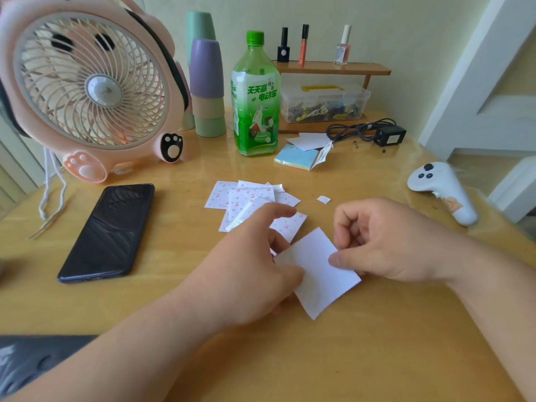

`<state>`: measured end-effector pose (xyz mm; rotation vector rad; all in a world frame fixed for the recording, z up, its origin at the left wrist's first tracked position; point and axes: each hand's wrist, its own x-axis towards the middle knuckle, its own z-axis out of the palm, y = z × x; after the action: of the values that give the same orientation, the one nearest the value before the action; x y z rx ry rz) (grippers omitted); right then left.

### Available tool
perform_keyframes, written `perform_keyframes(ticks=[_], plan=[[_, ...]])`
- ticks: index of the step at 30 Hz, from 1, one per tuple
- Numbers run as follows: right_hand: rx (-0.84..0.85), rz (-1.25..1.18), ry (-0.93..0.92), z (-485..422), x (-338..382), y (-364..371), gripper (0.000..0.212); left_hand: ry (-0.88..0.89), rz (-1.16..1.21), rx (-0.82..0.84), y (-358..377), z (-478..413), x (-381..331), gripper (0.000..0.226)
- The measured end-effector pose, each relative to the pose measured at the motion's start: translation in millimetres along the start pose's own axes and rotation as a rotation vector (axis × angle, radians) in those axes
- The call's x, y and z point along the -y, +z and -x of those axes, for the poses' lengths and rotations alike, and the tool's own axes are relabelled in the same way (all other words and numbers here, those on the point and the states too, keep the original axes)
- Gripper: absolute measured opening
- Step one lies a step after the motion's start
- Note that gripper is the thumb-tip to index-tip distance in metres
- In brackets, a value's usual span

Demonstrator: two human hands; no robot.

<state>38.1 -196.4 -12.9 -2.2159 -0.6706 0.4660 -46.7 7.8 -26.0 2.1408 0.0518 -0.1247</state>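
A small white square of paper [317,274] is held just above the wooden table [348,358] at the centre. My left hand [246,271] pinches its left edge between thumb and fingers. My right hand [385,242] pinches its right edge, thumb on top and fingers curled behind. Beyond the hands lies a loose pile of small floral-printed paper squares [246,198], partly hidden by my left fingers. A tiny white scrap [323,199] lies to the right of the pile.
A black phone [110,230] lies at left, a pink fan [90,85] behind it. A green bottle [255,97], stacked cups [206,82], a coloured note pad [300,158], a clear box [324,103], a black adapter [388,134] and a white controller [443,190] stand around.
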Motion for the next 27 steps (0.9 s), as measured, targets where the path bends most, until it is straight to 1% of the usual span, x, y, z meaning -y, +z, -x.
perform_keyframes(ticks=[2,4,6,7,8,11,12,13,14,15,17,18,19,20,22,23,25,27], plan=[[-0.009,0.216,0.041,3.0,1.0,-3.5,0.025,0.021,-0.059,-0.09,-1.0,-1.3,1.2,0.048],[-0.022,0.295,0.084,5.8,3.6,-6.2,0.027,0.042,-0.079,-0.17,-1.6,-2.7,1.9,0.033],[-0.035,0.347,0.132,7.8,6.5,-11.4,0.03,0.033,-0.033,-0.241,-2.0,-4.8,2.2,0.017],[-0.059,0.367,0.157,7.9,5.9,-15.7,0.03,0.021,0.005,-0.265,-2.0,-5.7,2.3,0.013],[-0.11,0.377,0.175,7.1,4.0,-21.2,0.028,0.008,0.054,-0.278,-2.2,-6.4,1.8,0.012],[-0.429,0.366,0.177,3.5,-7.2,-42.0,0.015,-0.034,0.258,-0.276,-4.2,-5.6,-2.2,0.011],[-0.513,0.366,0.18,2.6,-10.7,-46.8,0.014,-0.043,0.315,-0.269,-5.2,-4.9,-3.9,0.012],[-0.553,0.358,0.192,1.7,-13.3,-49.0,0.014,-0.042,0.356,-0.272,-5.9,-4.4,-5.0,0.014],[-0.543,0.339,0.202,0.8,-14.9,-48.3,0.011,-0.039,0.38,-0.282,-6.1,-3.9,-6.1,0.018],[-0.496,0.317,0.216,-0.4,-14.0,-44.2,0.01,-0.033,0.393,-0.298,-5.9,-3.3,-7.0,0.023],[-0.345,0.32,0.252,-3.9,-11.7,-30.0,0.025,-0.032,0.382,-0.33,-4.9,-1.6,-10.1,0.038],[-0.272,0.376,0.265,-6.7,-11.7,-22.5,0.03,-0.04,0.376,-0.34,-4.1,-0.7,-12.2,0.045],[-0.221,0.447,0.269,-9.4,-11.9,-15.6,0.031,-0.045,0.379,-0.343,-3.3,-0.2,-13.3,0.051],[-0.202,0.504,0.264,-12.4,-12.5,-10.7,0.026,-0.05,0.382,-0.342,-2.7,-0.2,-14.0,0.054],[-0.232,0.532,0.242,-16.2,-12.7,-7.4,0.008,-0.05,0.372,-0.333,-2.2,-1.1,-13.3,0.051],[-0.241,0.528,0.239,-16.2,-13.3,-7.6,0.007,-0.044,0.357,-0.323,-2.0,-1.9,-11.5,0.047],[-0.254,0.497,0.226,-14.9,-14.6,-9.3,0.016,-0.028,0.334,-0.309,-1.8,-2.7,-8.9,0.037],[-0.31,0.389,0.149,-11.4,-13.7,-10.1,0.02,-0.007,0.333,-0.295,-1.9,-3.6,-5.7,0.026]])
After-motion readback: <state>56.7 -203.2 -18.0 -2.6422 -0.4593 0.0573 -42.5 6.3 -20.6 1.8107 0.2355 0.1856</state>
